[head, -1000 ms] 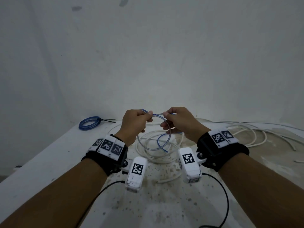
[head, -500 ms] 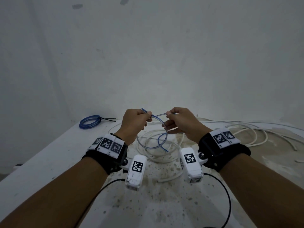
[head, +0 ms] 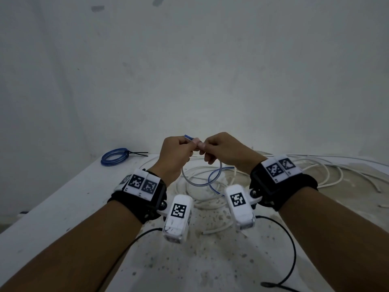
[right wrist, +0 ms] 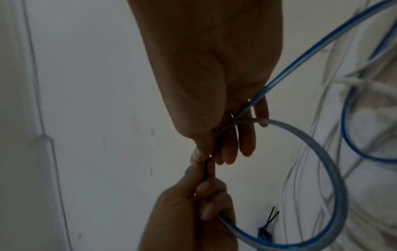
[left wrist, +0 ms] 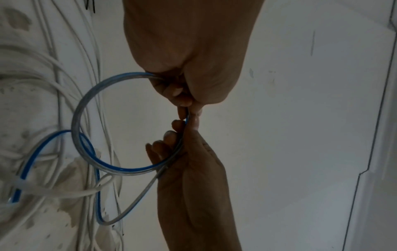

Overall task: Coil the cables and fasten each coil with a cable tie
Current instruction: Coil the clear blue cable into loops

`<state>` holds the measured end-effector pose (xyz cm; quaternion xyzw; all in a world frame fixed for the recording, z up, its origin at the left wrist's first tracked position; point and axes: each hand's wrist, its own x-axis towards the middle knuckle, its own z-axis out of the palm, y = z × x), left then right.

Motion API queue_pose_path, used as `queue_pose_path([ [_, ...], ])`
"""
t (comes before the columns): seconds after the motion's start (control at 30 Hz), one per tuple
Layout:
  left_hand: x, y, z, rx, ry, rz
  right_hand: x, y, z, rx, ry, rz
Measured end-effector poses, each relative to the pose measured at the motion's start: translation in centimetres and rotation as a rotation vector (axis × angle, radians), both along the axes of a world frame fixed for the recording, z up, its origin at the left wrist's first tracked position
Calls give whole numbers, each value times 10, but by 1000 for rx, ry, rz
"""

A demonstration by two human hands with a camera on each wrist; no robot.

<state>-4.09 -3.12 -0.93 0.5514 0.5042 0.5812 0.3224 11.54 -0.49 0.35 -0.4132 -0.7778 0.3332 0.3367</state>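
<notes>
Left hand (head: 175,153) and right hand (head: 226,150) both pinch the blue cable (head: 200,183) at the loop top; stack next turn same diameter, keep the pinch tight.

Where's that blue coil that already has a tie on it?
In the head view, the tied blue coil lies on the table's far left corner by the wall, left of the left hand and apart from the loose white cables.
</notes>
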Motion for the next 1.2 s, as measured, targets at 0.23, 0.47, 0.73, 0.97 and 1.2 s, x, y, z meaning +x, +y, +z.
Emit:
queue_pose_path([
  [0.23, 4, 2, 3, 10, -21, -16, 4, 3, 5, -400, 293, 23],
  [0.47, 5, 7, -2, -102, -28, 59, 12, 9, 16, -513, 464, -53],
  [0.73, 36, -33, -11, -600, 100, -263, 18, 2, 38, -349, 902, -263],
  [0.97, 86, 7, 4, -642, -926, -325, 34, -9, 40, -293, 1066, -328],
  [1.2, 128, 4, 20, -380, -618, -169, 81, -17, 40, -164, 1057, -476],
])
